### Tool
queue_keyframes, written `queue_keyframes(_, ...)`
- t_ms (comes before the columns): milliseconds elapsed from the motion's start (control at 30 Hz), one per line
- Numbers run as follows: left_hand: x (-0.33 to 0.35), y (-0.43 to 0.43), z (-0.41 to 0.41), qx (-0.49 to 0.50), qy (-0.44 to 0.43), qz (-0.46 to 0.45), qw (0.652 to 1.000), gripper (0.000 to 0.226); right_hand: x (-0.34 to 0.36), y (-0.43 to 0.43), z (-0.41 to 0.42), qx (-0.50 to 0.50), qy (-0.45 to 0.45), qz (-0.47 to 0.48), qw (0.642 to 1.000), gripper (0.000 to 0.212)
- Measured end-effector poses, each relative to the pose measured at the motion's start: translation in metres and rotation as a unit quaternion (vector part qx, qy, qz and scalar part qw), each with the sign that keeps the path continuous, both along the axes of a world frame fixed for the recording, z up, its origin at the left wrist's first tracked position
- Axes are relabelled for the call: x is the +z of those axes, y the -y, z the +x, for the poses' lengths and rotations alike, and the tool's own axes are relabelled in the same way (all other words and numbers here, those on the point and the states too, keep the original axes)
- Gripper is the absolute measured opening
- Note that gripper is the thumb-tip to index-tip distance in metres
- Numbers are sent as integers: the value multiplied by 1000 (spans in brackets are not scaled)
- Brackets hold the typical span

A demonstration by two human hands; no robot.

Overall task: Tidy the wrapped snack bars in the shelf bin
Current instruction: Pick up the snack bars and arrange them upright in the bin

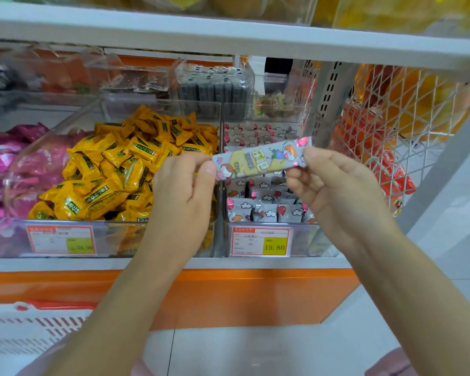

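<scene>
I hold one wrapped snack bar (261, 158), grey with a cartoon print, level above a clear shelf bin (304, 240). My left hand (185, 191) pinches its left end and my right hand (334, 183) pinches its right end. Below it the bin holds several more bars of the same kind (263, 210), standing in rows with some leaning. A price tag reading 15.80 (261, 241) is fixed to the bin's front.
To the left stands a clear bin heaped with yellow wrapped snacks (120, 169), then pink packs (0, 169). More bins sit behind. A white wire mesh panel (391, 131) closes the right side. A white shelf board (228, 42) runs overhead; a white basket (25, 329) is at lower left.
</scene>
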State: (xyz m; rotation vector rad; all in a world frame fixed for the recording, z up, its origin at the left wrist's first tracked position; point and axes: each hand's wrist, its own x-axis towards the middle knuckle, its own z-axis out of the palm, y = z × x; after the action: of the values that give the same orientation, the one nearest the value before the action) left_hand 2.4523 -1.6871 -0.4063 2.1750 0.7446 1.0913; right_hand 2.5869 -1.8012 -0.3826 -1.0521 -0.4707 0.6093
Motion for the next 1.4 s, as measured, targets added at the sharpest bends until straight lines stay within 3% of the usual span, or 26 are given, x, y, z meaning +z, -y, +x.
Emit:
queue_keyframes(100,1,-1,-2,-1,52,-92,994,20,-3,4,-1,53,-45,9,998,6)
queue_keyframes(267,4,-5,-3,-16,136,-286,948,23,-4,6,-4,94,-54,15,994,26)
queue_keyframes(367,5,-6,-4,-16,152,-352,923,25,-5,5,-5,93,-44,11,995,30)
queue_keyframes(700,7,-8,-8,-97,192,-404,889,9,-8,4,0,61,-89,13,994,9)
queue_keyframes(1000,8,-1,-8,-194,184,-351,897,26,-9,1,4,17,-183,43,982,11)
queue_keyframes(1133,9,2,-9,-207,175,-339,901,29,-11,3,5,9,-114,16,993,15)
queue_keyframes(1300,11,3,-6,-209,212,-418,858,16,-11,5,3,-14,53,-38,998,17)
queue_keyframes(1400,7,2,-7,-176,178,-346,904,14,-9,6,-1,13,98,-47,994,21)
